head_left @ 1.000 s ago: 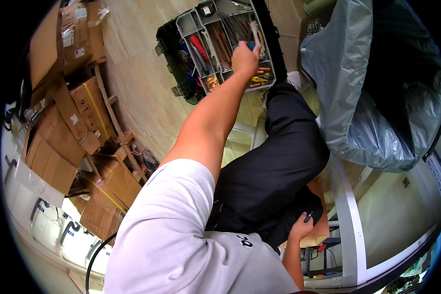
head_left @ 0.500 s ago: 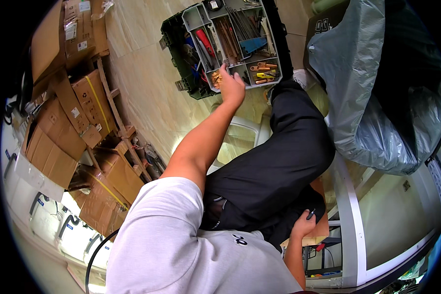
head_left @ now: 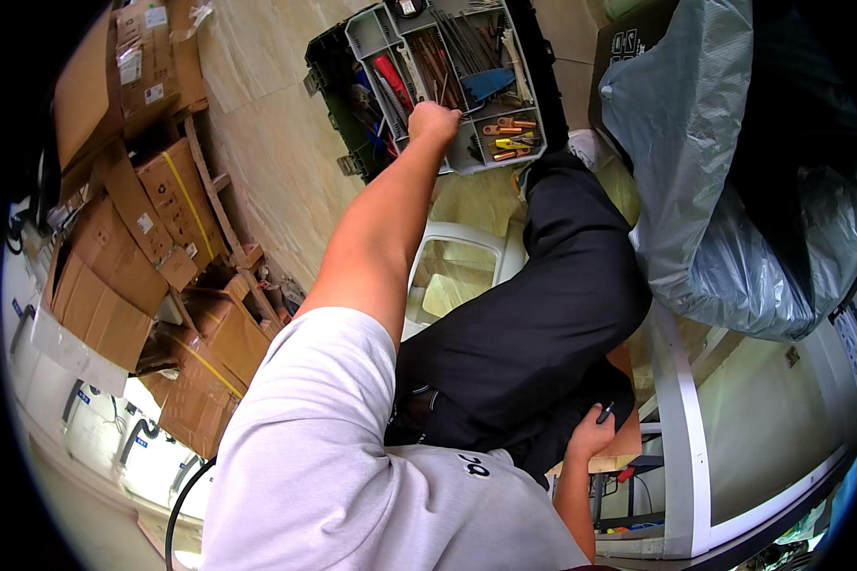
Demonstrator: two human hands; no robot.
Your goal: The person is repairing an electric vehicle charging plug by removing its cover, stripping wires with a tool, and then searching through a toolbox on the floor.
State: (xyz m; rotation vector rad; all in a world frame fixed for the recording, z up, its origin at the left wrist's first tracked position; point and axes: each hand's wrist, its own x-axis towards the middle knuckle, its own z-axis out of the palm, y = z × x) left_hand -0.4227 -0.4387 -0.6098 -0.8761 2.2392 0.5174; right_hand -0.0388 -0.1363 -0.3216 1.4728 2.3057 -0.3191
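Observation:
My left hand (head_left: 435,124) is inside a grey compartment tray (head_left: 369,32) of a dark green toolbox (head_left: 326,68). Its fingers are curled and closed, and what they hold, if anything, is hidden. Close by lie a long silver tool (head_left: 412,68), a red-handled tool (head_left: 391,81) and brown metal rods (head_left: 435,59). Copper cable lugs (head_left: 510,127) fill a small compartment to the right of the hand. Low at the right, beside my thigh, my right hand (head_left: 590,435) is closed round a small dark pen-like tool (head_left: 606,412).
Cardboard boxes (head_left: 176,195) are stacked on a wooden pallet (head_left: 205,181) at the left. A large grey plastic bag (head_left: 667,143) stands open at the right. Beneath my leg is a white stool (head_left: 428,276). A white metal frame (head_left: 681,428) rises at the lower right.
My left hand has moved forward and slightly left, deeper over the tray, and its fingers have curled closed. My right hand stays in place with the pen-like tool.

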